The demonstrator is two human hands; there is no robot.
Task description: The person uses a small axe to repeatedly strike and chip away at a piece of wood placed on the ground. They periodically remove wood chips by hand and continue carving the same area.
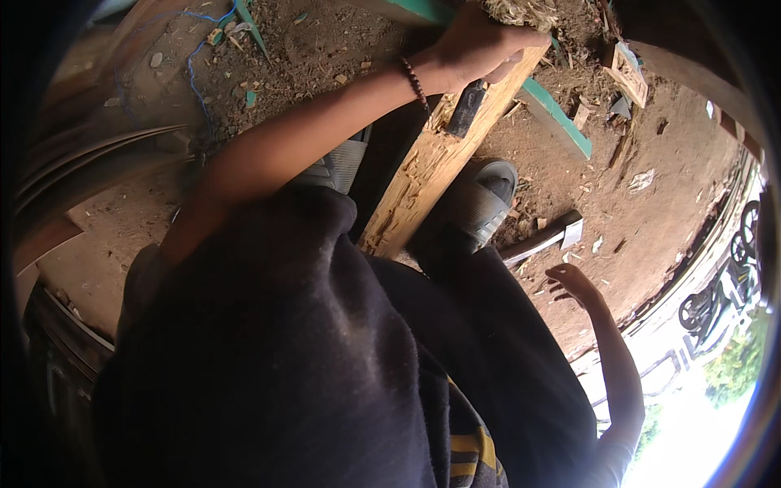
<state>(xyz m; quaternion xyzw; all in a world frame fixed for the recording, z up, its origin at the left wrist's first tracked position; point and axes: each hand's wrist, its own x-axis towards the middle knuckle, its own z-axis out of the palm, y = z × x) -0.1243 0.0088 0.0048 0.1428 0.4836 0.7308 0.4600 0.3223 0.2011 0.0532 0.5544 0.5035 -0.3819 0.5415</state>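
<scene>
A pale wooden beam (pixel 423 175) with a rough, chipped face runs away from me between my feet. My left hand (pixel 484 45) is closed round the handle of a chisel, whose dark flat blade (pixel 467 110) meets the beam at a cut. The frayed wooden top of the handle (pixel 521 10) sticks out above my fist. Off to the right, my right hand (pixel 572 285) is empty, its fingers apart. Close to it on the ground lies a hatchet-like tool (pixel 572 233) with a wooden handle and a pale metal head; the hand appears apart from it.
My sandalled foot (pixel 488 199) stands right of the beam. Green-painted wood (pixel 561 122) lies under and beside the beam. A small wooden frame piece (pixel 626 75), chips and scraps litter the dirt floor (pixel 618 211). Blue cord (pixel 194 69) lies far left, with stacked boards (pixel 98 163) nearer.
</scene>
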